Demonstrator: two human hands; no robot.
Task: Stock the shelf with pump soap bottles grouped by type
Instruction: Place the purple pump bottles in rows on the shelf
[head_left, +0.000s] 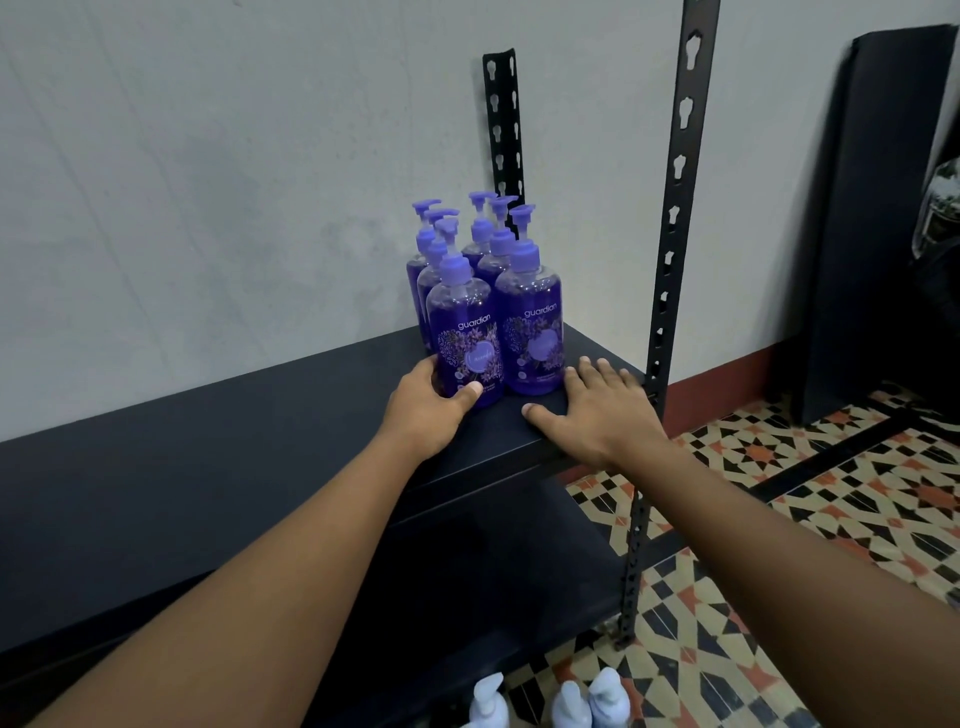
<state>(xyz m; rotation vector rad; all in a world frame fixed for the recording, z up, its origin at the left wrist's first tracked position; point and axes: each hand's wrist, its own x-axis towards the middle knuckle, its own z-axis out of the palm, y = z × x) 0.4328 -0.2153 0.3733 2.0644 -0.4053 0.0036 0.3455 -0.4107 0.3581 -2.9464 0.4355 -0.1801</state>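
Several purple pump soap bottles stand in two rows at the right end of the dark shelf (208, 467). My left hand (428, 402) grips the base of the front left purple bottle (465, 338), thumb in front and fingers round its left side. The front right purple bottle (535, 332) stands beside it. My right hand (592, 410) lies flat on the shelf just right of that bottle, fingers straight, index finger close to its base. Pale blue pump bottles (556, 701) show at the bottom edge, low down by the floor.
A black slotted upright (670, 249) rises at the shelf's right front corner, another upright (504, 124) at the back by the grey wall. A lower shelf (493, 571) lies beneath. Patterned tiled floor (779, 519) spreads to the right, with a dark panel (872, 234) leaning there.
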